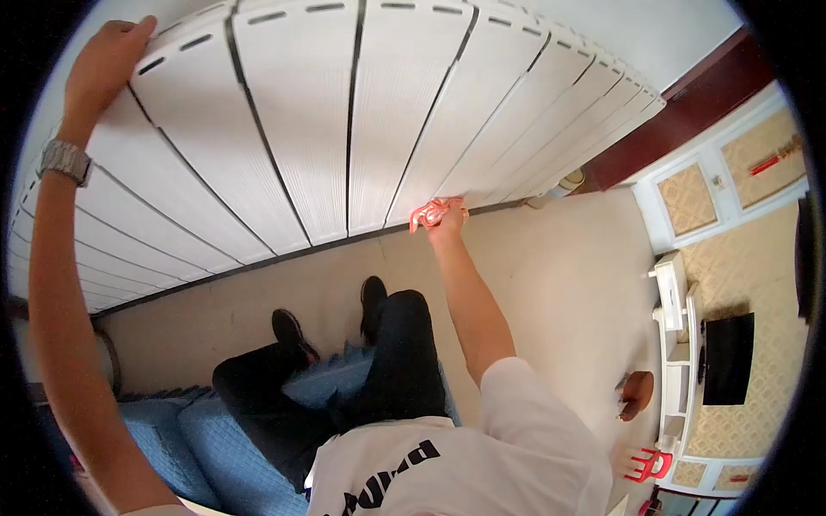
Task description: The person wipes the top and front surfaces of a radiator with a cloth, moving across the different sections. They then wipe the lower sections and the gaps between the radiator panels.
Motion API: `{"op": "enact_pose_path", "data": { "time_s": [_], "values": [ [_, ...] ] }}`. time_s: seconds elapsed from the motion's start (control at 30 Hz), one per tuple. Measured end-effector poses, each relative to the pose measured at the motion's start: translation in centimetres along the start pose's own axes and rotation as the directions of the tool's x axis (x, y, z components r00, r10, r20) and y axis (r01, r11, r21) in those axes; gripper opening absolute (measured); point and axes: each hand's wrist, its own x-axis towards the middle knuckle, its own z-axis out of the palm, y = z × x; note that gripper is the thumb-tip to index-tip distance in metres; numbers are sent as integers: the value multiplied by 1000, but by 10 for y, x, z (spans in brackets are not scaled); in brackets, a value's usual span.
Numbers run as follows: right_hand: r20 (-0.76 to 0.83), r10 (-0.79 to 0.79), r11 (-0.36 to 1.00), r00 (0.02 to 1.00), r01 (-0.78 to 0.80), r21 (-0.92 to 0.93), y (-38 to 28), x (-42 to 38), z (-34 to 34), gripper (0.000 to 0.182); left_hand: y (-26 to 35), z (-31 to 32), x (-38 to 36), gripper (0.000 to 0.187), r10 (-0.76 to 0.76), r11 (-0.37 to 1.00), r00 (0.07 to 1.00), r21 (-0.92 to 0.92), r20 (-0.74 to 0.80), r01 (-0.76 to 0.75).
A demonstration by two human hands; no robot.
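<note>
A large white radiator [301,129] with vertical panels and dark slots along its top edge fills the upper part of the view. At its upper left corner, my left hand [107,56] is curled over the top edge, its fingers partly hidden; a metal watch [64,162] is on that wrist. Low on the radiator's front, near the bottom edge, my right hand [447,222] is closed around a crumpled orange-pink cloth [430,213]. The cloth is against the panel.
Beneath me is a blue quilted sofa [224,439]. Beige floor [551,284] runs to a white TV stand [677,361] with a dark television [729,359]. A brown object [637,393] and a red chair [651,464] stand near it. Containers [559,189] sit by the radiator's far end.
</note>
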Motion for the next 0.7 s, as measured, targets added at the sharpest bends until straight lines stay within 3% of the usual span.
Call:
{"op": "enact_pose_path", "data": {
  "time_s": [0.03,0.07,0.1,0.13,0.17,0.2,0.23,0.3,0.33,0.4,0.43,0.47,0.5,0.53,0.6,0.63,0.7],
  "values": [
    [18,-12,1000,1000,12,-3,-10,-9,15,23,11,-17,-3,33,-41,997,999,-58,10,41],
    [55,-85,990,995,91,-108,-20,-18,28,17,12,-14,7,37,-304,844,940,-414,155,341],
    [97,-157,962,983,174,-208,-31,-32,41,11,15,-19,9,37,-318,836,936,-422,150,351],
    [110,-169,959,979,189,-211,-44,-46,54,11,17,-25,11,33,-288,860,925,-358,250,364],
    [221,-227,933,949,277,-230,-58,-66,66,12,18,-27,12,31,-258,882,900,-295,351,367],
    [328,-277,901,903,362,-238,-69,-84,79,13,11,-6,6,31,-144,956,976,-230,165,180],
    [335,-284,896,898,373,-240,-75,-95,91,13,13,-8,6,31,-152,953,975,-237,162,188],
    [397,-498,770,771,604,-206,-87,-112,122,13,22,-24,7,33,-198,941,965,-242,172,236],
    [401,-503,765,766,610,-206,-96,-136,139,13,26,-37,6,33,-202,939,964,-247,170,241],
    [539,-657,373,527,849,-375,-112,-181,173,23,31,-63,1,38,-311,793,917,-463,250,395],
    [542,-660,369,520,853,-370,-118,-174,184,23,30,-65,0,38,-316,790,916,-466,246,398],
    [560,-787,52,259,932,-358,-127,-161,198,26,31,-65,-1,42,-269,840,944,-433,189,326],
    [572,-819,-271,-30,900,-340,-137,-157,211,29,32,-64,-2,46,-217,884,967,-393,135,253],
    [574,-818,-274,-37,903,-332,-148,-155,221,29,32,-55,-1,46,-226,882,965,-392,132,261],
    [520,-651,-682,-553,727,-81,-174,-167,244,33,30,-40,2,45,-358,760,926,-537,121,365],
    [519,-650,-684,-555,725,-82,-190,-163,250,33,29,-39,2,45,-358,759,926,-540,118,362],
    [843,-436,-840,-314,479,-256,-223,-158,258,45,31,-55,0,46,-362,734,911,-543,196,408]
  ]
}}
